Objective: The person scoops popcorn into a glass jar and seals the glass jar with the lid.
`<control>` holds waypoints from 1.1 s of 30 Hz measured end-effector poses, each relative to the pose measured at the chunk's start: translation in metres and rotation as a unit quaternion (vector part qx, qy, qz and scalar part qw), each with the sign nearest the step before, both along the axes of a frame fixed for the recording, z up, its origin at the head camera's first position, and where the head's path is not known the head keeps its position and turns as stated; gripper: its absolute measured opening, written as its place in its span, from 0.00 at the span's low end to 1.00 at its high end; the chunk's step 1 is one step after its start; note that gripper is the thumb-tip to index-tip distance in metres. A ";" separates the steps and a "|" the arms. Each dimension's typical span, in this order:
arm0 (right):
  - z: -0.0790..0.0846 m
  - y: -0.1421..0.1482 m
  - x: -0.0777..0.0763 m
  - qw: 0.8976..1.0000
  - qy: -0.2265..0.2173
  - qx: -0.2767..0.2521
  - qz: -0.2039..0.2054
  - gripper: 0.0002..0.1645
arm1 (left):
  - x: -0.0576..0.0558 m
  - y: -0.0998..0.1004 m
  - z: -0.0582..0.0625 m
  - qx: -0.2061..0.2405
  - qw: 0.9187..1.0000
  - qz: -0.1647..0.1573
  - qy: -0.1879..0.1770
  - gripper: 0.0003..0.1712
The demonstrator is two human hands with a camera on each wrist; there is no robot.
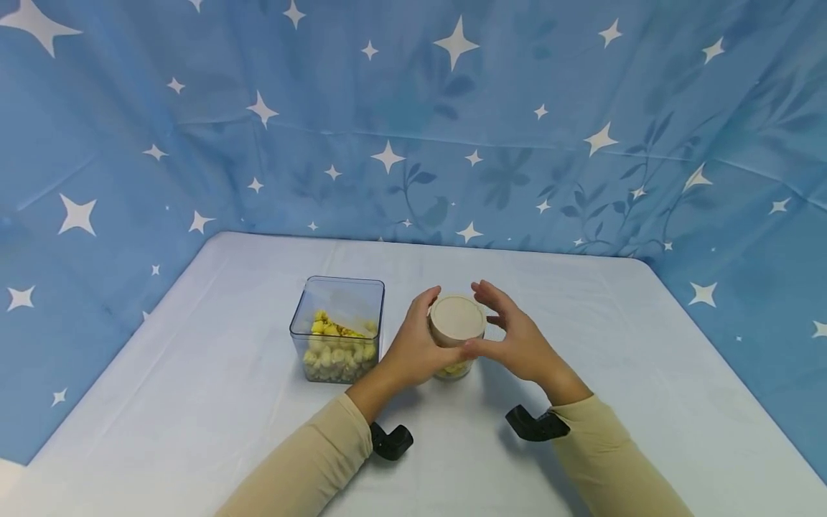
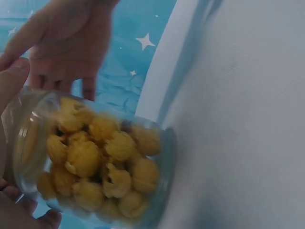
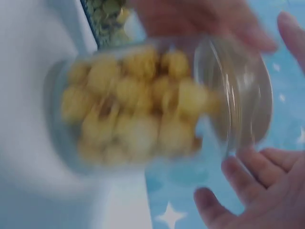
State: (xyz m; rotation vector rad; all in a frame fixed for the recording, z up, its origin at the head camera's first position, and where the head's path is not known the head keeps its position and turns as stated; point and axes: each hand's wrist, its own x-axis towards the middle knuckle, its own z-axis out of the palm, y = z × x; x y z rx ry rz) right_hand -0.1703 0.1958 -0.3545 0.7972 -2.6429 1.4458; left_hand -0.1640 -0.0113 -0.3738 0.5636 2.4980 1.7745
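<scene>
A clear jar (image 1: 454, 371) of yellow popcorn, topped by a pale cream lid (image 1: 457, 318), stands upright between the two hands near the table's middle. My left hand (image 1: 416, 346) grips it at the lid, fingers round the left side and thumb across the front. On the other side my right hand (image 1: 517, 345) is spread, its fingers apart from the lid and its thumb tip at the lid's front edge by the left thumb. In the left wrist view the popcorn (image 2: 95, 157) shows through the jar wall.
Left of the jar is a clear square container (image 1: 337, 309), lidless and partly filled with popcorn, close to my left hand. A white cloth covers the table (image 1: 194, 373). Behind it hangs a blue curtain (image 1: 413, 108) with white stars.
</scene>
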 end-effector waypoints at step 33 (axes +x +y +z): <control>-0.032 -0.012 -0.004 0.997 -0.061 -0.027 -0.035 0.52 | -0.009 0.011 0.009 -0.046 0.999 0.020 0.015 0.53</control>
